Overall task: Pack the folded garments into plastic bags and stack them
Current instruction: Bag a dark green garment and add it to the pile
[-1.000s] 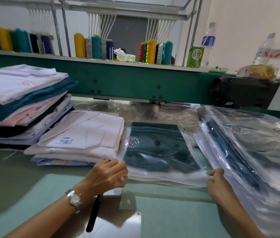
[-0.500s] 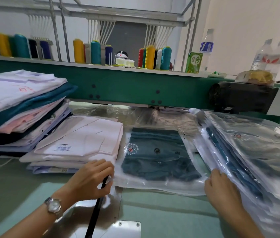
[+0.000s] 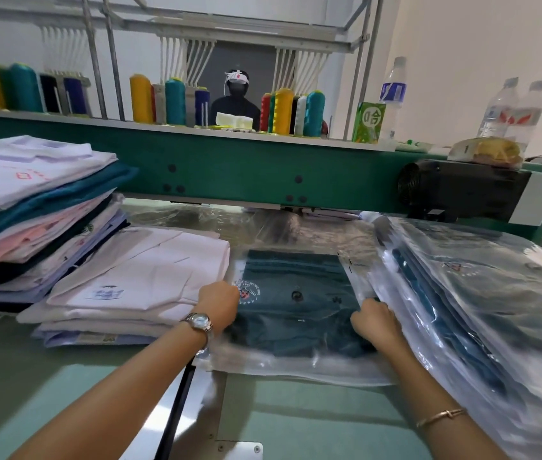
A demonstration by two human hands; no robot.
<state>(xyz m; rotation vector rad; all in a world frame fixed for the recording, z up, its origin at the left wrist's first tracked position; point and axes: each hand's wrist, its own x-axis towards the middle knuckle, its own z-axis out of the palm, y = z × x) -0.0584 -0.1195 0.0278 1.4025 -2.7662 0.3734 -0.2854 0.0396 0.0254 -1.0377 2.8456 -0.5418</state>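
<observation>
Bagged teal garment (image 3: 296, 307) lying flat at table centre, between the folded pink shirts (image 3: 150, 277) and the stack of packed bags (image 3: 482, 293); left hand (image 3: 218, 305) at its left edge, fingers hidden behind the knuckles, so its hold cannot be told; right hand (image 3: 374, 322) with fingers curled round its right edge. Likely light, limp and slippery in its film; best taken by both side edges, gripping cloth through plastic, lest it sag or slide.
</observation>
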